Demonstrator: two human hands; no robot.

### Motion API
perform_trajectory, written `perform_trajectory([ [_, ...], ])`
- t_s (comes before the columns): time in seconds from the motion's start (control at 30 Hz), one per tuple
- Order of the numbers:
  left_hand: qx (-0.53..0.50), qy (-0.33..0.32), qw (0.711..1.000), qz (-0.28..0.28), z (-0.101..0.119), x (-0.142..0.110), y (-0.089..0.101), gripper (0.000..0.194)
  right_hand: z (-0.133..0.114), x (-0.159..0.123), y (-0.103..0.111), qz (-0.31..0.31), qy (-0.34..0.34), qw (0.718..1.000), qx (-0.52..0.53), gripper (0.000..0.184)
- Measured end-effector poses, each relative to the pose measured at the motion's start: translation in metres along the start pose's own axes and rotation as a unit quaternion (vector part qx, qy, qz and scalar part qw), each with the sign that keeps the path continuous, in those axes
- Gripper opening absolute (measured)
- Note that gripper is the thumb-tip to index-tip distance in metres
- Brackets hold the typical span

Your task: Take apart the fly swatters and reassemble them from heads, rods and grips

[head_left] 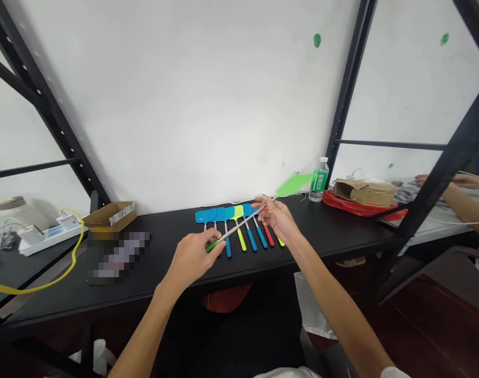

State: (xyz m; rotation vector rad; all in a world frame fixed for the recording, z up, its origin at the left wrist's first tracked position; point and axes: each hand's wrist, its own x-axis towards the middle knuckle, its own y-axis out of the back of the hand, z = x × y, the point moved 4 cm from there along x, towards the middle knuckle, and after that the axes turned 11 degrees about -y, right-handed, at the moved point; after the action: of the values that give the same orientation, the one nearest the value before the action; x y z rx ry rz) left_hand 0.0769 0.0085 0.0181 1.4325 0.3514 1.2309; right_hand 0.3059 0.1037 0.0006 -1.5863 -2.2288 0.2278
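A green fly swatter (295, 184) is held slantwise above the black table, its flat head up to the right. My left hand (194, 254) is closed around its green handle at the lower left. Higher up, my right hand (277, 216) has its fingers on the thin metal shaft, close to the head. Beneath the shaft lies a row of fly swatters, with blue heads (207, 216), a yellow-green one (238, 212) and a red handle (268, 236) among them. My right hand hides some of their heads.
An open cardboard box (111, 219) and a pixelated object (119, 257) are on the left, near a power strip (50, 235) and a yellow cable (76, 252). A water bottle (319, 179) stands at the right. Beyond the black rack post, another person's arm (468, 202) shows.
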Motion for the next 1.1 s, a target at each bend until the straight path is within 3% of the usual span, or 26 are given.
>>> perform_trajectory([
  [0.17,0.037,0.015,0.999,0.011,-0.003,0.0,-0.004,0.015,0.013,-0.004,-0.022,-0.036,-0.03,0.996,-0.072,0.047],
  [0.57,0.031,-0.028,0.998,-0.042,0.013,0.001,-0.01,0.04,0.023,-0.003,-0.022,0.019,-0.004,0.994,-0.112,0.056],
  [1.1,0.02,-0.023,0.999,-0.045,0.011,0.0,-0.009,0.042,0.023,-0.008,-0.03,-0.071,-0.054,0.985,-0.149,0.061],
])
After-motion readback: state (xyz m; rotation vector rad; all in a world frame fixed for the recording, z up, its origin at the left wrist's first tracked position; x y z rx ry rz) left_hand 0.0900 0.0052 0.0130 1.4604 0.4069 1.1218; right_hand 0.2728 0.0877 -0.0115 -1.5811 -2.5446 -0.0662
